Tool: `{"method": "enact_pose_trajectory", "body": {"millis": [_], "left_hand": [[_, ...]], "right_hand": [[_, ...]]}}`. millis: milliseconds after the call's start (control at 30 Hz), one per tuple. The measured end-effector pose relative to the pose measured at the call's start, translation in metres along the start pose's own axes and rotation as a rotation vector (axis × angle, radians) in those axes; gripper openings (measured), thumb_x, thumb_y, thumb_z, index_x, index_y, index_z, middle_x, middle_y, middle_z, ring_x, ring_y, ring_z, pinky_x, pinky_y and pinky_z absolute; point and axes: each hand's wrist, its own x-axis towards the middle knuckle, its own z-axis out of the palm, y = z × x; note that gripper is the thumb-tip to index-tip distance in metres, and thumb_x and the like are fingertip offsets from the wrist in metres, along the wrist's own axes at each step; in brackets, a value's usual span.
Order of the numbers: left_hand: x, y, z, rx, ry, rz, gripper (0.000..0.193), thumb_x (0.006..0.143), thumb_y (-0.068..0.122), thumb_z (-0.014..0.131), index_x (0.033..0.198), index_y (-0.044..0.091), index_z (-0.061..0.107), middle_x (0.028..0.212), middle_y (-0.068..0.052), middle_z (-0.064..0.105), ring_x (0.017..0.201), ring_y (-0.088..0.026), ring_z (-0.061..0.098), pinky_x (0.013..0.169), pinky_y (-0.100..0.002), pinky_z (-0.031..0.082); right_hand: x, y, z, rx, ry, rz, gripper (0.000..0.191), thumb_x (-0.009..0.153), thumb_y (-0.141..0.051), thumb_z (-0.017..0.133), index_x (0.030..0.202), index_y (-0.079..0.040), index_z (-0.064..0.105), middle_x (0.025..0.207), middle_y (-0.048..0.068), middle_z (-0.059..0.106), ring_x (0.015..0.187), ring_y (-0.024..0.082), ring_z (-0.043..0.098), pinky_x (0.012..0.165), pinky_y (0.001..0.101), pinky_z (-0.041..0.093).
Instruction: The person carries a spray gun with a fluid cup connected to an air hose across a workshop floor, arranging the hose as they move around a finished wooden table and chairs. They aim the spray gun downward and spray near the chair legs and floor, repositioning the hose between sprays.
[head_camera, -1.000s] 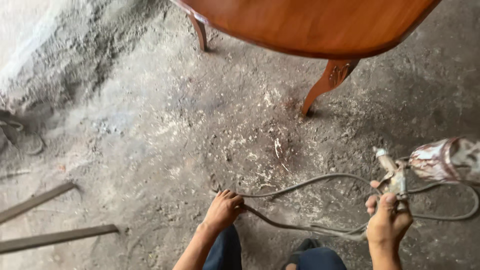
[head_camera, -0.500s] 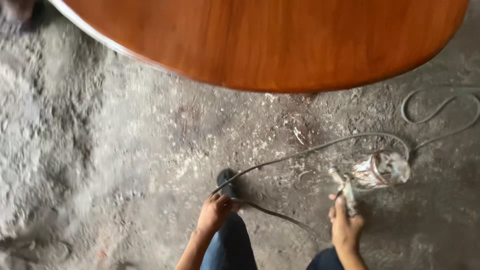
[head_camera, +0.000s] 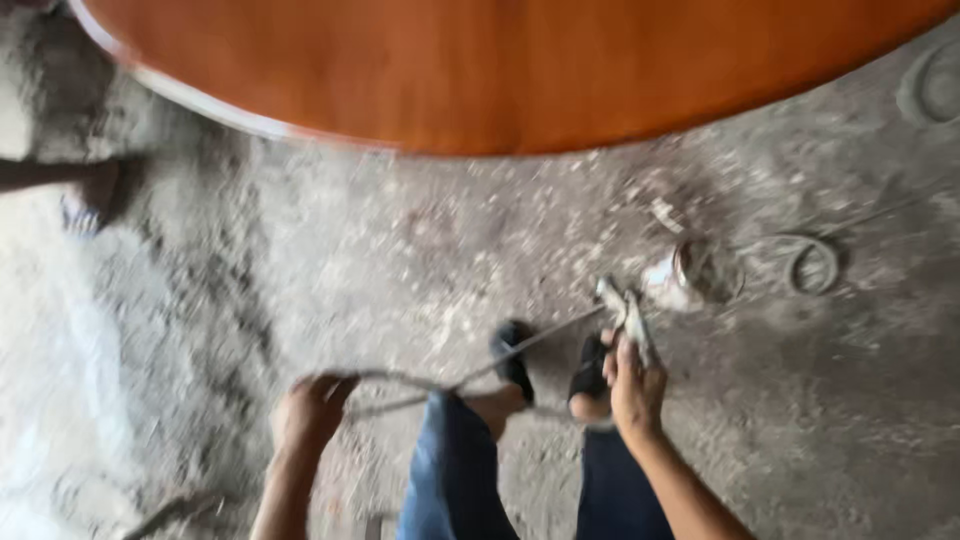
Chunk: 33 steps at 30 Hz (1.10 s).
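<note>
My right hand (head_camera: 635, 385) grips the handle of a spray gun (head_camera: 625, 312) whose metal cup (head_camera: 695, 270) points away from me, low over the floor. My left hand (head_camera: 310, 410) is closed around the thin grey hose (head_camera: 480, 372) that runs from it across my legs towards the gun. The picture is blurred by motion. My jeans-clad legs and dark sandals (head_camera: 512, 355) stand between the two hands.
A large glossy reddish-brown wooden tabletop (head_camera: 500, 70) fills the upper part of the view. More hose loops (head_camera: 815, 265) lie on the dusty concrete floor (head_camera: 300, 260) at the right. A pale sawdust heap lies at the left.
The view has swung closer under the tabletop's edge. My left hand has moved left along the hose and risen from the floor; my right hand still carries the spray gun.
</note>
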Motion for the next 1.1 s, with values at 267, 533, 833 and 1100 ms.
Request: {"method": "enact_pose_trajectory", "body": {"millis": [267,533,833,1100], "left_hand": [[0.128,0.063,0.157,0.066,0.101,0.53,0.024,0.085,0.03,0.067,0.097,0.011,0.074,0.095,-0.015,0.07,0.098,-0.035,0.062,0.083,-0.051,0.047],[0.041,-0.009,0.14,-0.171,0.085,0.572,0.006,0.079,0.015,0.066,0.081,0.011,0.069,0.094,-0.014,0.063,0.094,-0.034,0.057,0.08,-0.05,0.041],[0.302,0.019,0.101,0.226,0.086,0.616,0.01,0.09,0.018,0.068,0.089,0.011,0.075,0.094,-0.011,0.065,0.097,-0.026,0.058,0.091,-0.043,0.042],[0.335,0.021,0.102,0.066,0.462,0.752,0.007,0.079,0.016,0.072,0.078,0.01,0.074,0.085,-0.01,0.065,0.094,-0.028,0.059,0.087,-0.044,0.042]], "right_hand": [[0.064,0.113,0.145,-0.208,0.03,0.053,0.045,0.112,-0.039,0.043,0.121,-0.003,0.069,0.089,0.008,0.067,0.06,0.008,0.051,0.05,0.0244,0.04],[-0.033,0.112,0.231,-0.089,0.025,0.225,0.041,0.106,-0.034,0.048,0.124,-0.002,0.066,0.1,0.005,0.076,0.055,0.008,0.051,0.045,0.0251,0.039],[0.191,0.12,0.393,-0.132,-0.185,-0.093,0.052,0.108,-0.05,0.042,0.118,-0.006,0.067,0.086,0.001,0.072,0.049,0.003,0.05,0.037,0.0205,0.039],[0.267,0.155,0.478,0.15,-0.198,0.169,0.056,0.097,-0.066,0.051,0.089,-0.012,0.061,0.069,0.006,0.062,0.043,0.012,0.045,0.036,0.0279,0.031]]}}
